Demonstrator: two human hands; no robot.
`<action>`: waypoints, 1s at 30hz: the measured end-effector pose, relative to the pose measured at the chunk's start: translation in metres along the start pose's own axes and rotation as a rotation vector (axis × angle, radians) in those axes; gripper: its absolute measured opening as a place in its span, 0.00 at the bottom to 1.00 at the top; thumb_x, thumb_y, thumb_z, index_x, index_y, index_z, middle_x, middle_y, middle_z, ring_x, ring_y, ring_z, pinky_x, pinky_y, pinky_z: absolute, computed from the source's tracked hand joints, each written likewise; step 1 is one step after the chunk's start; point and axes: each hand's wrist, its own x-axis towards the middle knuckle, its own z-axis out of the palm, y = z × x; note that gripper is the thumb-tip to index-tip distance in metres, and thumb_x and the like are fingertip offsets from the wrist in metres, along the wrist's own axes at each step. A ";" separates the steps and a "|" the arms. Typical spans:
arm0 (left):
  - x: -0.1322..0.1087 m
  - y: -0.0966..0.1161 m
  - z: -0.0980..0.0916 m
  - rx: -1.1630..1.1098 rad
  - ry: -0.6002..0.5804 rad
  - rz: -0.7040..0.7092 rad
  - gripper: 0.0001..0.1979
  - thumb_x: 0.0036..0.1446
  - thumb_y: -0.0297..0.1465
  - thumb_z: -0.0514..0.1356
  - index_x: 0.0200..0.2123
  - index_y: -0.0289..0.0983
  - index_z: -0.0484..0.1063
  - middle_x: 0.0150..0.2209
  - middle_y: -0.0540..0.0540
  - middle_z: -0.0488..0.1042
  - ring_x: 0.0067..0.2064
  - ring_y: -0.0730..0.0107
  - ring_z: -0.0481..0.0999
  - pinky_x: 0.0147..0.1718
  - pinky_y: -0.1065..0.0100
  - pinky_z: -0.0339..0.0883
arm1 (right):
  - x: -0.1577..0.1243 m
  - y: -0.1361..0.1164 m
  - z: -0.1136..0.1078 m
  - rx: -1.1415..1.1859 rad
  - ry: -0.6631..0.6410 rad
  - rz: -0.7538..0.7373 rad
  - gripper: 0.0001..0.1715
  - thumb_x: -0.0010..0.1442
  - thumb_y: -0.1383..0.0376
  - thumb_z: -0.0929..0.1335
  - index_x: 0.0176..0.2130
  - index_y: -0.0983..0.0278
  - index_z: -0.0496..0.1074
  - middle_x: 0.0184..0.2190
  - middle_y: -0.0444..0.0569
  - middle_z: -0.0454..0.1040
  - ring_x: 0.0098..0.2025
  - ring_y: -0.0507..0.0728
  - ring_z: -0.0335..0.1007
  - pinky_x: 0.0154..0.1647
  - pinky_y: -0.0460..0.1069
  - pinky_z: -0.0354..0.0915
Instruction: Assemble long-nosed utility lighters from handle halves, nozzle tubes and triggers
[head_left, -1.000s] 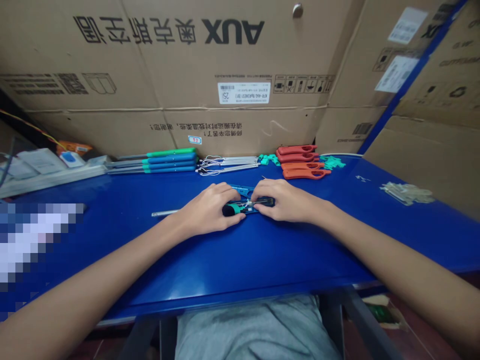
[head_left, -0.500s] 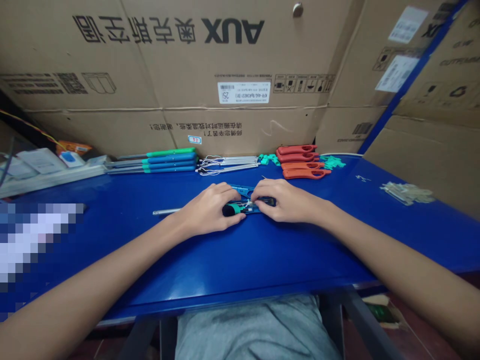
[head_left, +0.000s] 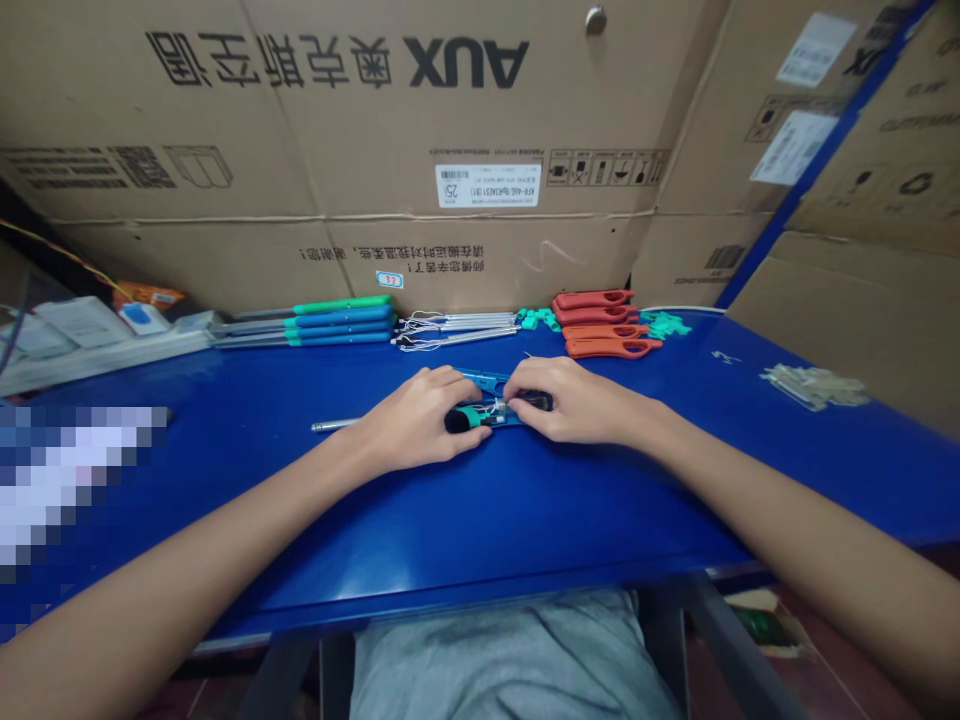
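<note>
In the middle of the table lies an opened long-neck lighter (head_left: 517, 420), its blue shell showing a teal-and-black part and thin white wires. My left hand (head_left: 420, 415) is closed over its left part, thumb along the near side and fingers on the far side. A metal tube (head_left: 335, 425) sticks out to the left from under that hand. At the wires, my right hand (head_left: 570, 400) has thumb and fingertips pinched together; what exactly lies between them is too small to make out. Another blue shell piece (head_left: 486, 381) rests just behind, close to the fingertips of both hands.
Along the cardboard wall (head_left: 337, 180) are blue and green long-neck lighters (head_left: 341, 322), metal tubes with wires (head_left: 465, 325), teal pieces (head_left: 538, 319) and red-orange shells (head_left: 604, 325). Pale small parts (head_left: 814, 385) lie at right; a power strip (head_left: 105, 345) stands at left.
The metal tube's tip has shifted slightly to the right. My right fingertips have moved very slightly at the wires; my left hand stays on the lighter.
</note>
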 end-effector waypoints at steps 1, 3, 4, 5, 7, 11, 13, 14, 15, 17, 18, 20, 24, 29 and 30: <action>0.000 0.000 0.000 0.000 -0.003 0.000 0.13 0.58 0.39 0.60 0.41 0.36 0.73 0.40 0.44 0.77 0.44 0.58 0.74 0.43 0.59 0.67 | 0.000 0.000 0.001 0.000 -0.005 0.001 0.09 0.62 0.69 0.64 0.38 0.66 0.74 0.36 0.52 0.75 0.39 0.56 0.70 0.47 0.53 0.64; 0.000 0.000 0.000 -0.002 -0.010 0.004 0.14 0.58 0.39 0.60 0.42 0.36 0.73 0.41 0.44 0.77 0.44 0.57 0.74 0.44 0.58 0.67 | 0.001 0.000 0.002 -0.001 -0.015 -0.002 0.09 0.62 0.69 0.64 0.37 0.66 0.74 0.37 0.52 0.75 0.39 0.56 0.70 0.49 0.53 0.63; 0.000 0.000 0.001 -0.004 -0.010 0.005 0.14 0.58 0.39 0.60 0.42 0.36 0.73 0.41 0.44 0.77 0.45 0.57 0.74 0.44 0.58 0.67 | 0.001 0.001 0.002 0.000 -0.019 -0.003 0.09 0.62 0.70 0.64 0.37 0.66 0.74 0.36 0.51 0.75 0.39 0.56 0.70 0.49 0.54 0.63; 0.000 0.000 0.001 -0.006 -0.008 0.006 0.14 0.58 0.39 0.60 0.42 0.36 0.73 0.41 0.44 0.77 0.45 0.57 0.74 0.44 0.58 0.67 | 0.001 0.001 0.003 0.002 -0.022 -0.005 0.09 0.62 0.70 0.64 0.37 0.66 0.74 0.36 0.51 0.75 0.39 0.56 0.70 0.50 0.54 0.62; 0.000 -0.001 0.001 -0.013 -0.003 0.009 0.14 0.58 0.39 0.59 0.42 0.36 0.73 0.41 0.44 0.77 0.45 0.57 0.74 0.44 0.58 0.67 | 0.001 0.002 0.004 0.011 -0.016 -0.007 0.08 0.61 0.70 0.64 0.37 0.66 0.74 0.36 0.51 0.75 0.38 0.56 0.70 0.49 0.53 0.63; -0.001 -0.001 0.002 -0.023 0.018 0.004 0.14 0.57 0.40 0.60 0.41 0.36 0.72 0.41 0.43 0.77 0.44 0.57 0.74 0.44 0.57 0.67 | 0.001 0.003 0.004 0.039 0.004 -0.007 0.07 0.60 0.69 0.65 0.36 0.65 0.74 0.35 0.50 0.75 0.37 0.55 0.70 0.45 0.52 0.63; -0.001 -0.001 0.001 -0.022 0.028 -0.002 0.14 0.57 0.41 0.60 0.40 0.36 0.72 0.40 0.43 0.76 0.44 0.58 0.74 0.44 0.58 0.67 | 0.001 0.003 0.004 0.049 0.010 -0.011 0.07 0.60 0.70 0.65 0.36 0.65 0.74 0.35 0.50 0.75 0.37 0.55 0.70 0.45 0.52 0.63; -0.002 -0.001 0.001 -0.021 0.030 -0.003 0.14 0.57 0.41 0.61 0.40 0.36 0.72 0.40 0.43 0.76 0.43 0.58 0.74 0.43 0.58 0.67 | 0.001 0.003 0.004 0.053 0.012 -0.014 0.07 0.60 0.70 0.65 0.36 0.64 0.74 0.35 0.50 0.75 0.37 0.55 0.70 0.45 0.52 0.63; -0.002 -0.001 0.001 -0.018 0.030 -0.001 0.14 0.57 0.40 0.61 0.40 0.36 0.71 0.40 0.43 0.76 0.43 0.58 0.73 0.43 0.59 0.67 | 0.001 0.003 0.003 0.057 0.012 -0.017 0.07 0.60 0.69 0.65 0.36 0.64 0.74 0.35 0.50 0.75 0.37 0.55 0.70 0.45 0.52 0.63; -0.002 0.000 0.001 -0.010 0.031 0.008 0.13 0.57 0.40 0.61 0.39 0.36 0.71 0.40 0.43 0.76 0.43 0.58 0.73 0.42 0.59 0.67 | 0.001 0.002 0.003 0.069 0.013 -0.019 0.07 0.59 0.70 0.65 0.36 0.65 0.74 0.35 0.50 0.76 0.37 0.55 0.70 0.44 0.51 0.63; -0.002 0.000 0.000 -0.004 0.036 0.017 0.13 0.57 0.39 0.61 0.39 0.36 0.71 0.40 0.43 0.76 0.43 0.58 0.73 0.42 0.59 0.67 | 0.002 0.002 0.002 0.077 0.014 -0.018 0.07 0.59 0.70 0.65 0.36 0.65 0.74 0.35 0.49 0.76 0.37 0.55 0.70 0.43 0.50 0.63; -0.002 0.001 0.000 0.012 0.052 0.038 0.12 0.57 0.38 0.61 0.39 0.36 0.70 0.39 0.44 0.75 0.42 0.58 0.72 0.41 0.60 0.66 | 0.002 0.001 0.000 0.097 0.018 -0.012 0.07 0.58 0.71 0.66 0.35 0.65 0.74 0.35 0.49 0.76 0.36 0.54 0.70 0.41 0.49 0.64; -0.002 0.001 0.000 0.041 0.081 0.066 0.11 0.58 0.37 0.61 0.39 0.36 0.69 0.38 0.45 0.75 0.42 0.60 0.72 0.40 0.61 0.64 | 0.002 0.000 -0.002 0.159 0.021 0.011 0.05 0.56 0.72 0.67 0.34 0.65 0.74 0.33 0.48 0.77 0.34 0.53 0.70 0.38 0.48 0.64; -0.003 0.000 0.000 0.080 0.081 0.072 0.11 0.58 0.37 0.62 0.39 0.37 0.68 0.37 0.45 0.74 0.41 0.61 0.72 0.38 0.63 0.64 | 0.002 0.002 -0.001 0.302 0.009 0.090 0.04 0.57 0.70 0.69 0.36 0.64 0.72 0.32 0.45 0.76 0.33 0.51 0.70 0.37 0.47 0.66; -0.003 0.000 0.000 0.084 0.086 0.078 0.11 0.58 0.37 0.62 0.39 0.36 0.68 0.37 0.45 0.74 0.40 0.61 0.72 0.38 0.63 0.63 | 0.002 0.002 -0.001 0.319 0.015 0.101 0.04 0.57 0.70 0.69 0.36 0.64 0.71 0.32 0.45 0.75 0.33 0.51 0.70 0.38 0.47 0.66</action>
